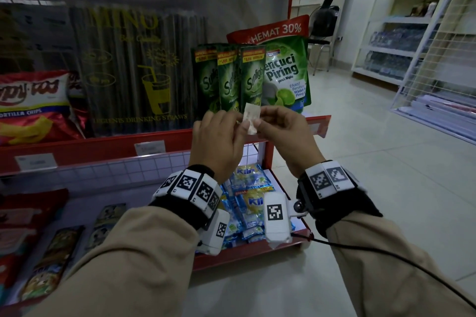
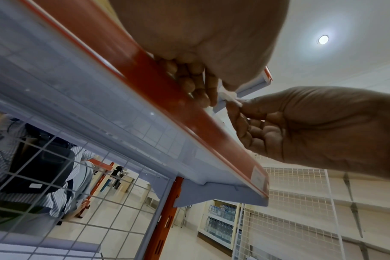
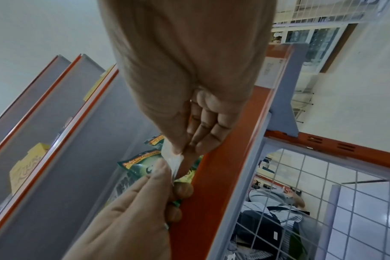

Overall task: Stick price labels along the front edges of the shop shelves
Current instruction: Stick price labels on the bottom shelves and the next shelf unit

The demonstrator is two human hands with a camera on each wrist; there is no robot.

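Label (image 1: 250,118) (small, white, print unreadable) is held just above the red shelf edge (image 1: 103,145), pinched between thumb and fingertips of the left hand (image 1: 219,141) and of the right hand (image 1: 286,134). Green detergent sachets (image 1: 231,80) are stood on the shelf directly behind it.

— Can you read the price label (image 1: 251,118) she's holding?
— No, its print is too small and washed out.
— And the tags on the shelf edge (image 1: 108,145)?
— Blurred. The chip bag (image 1: 33,108) runs off the left edge too, name half gone.
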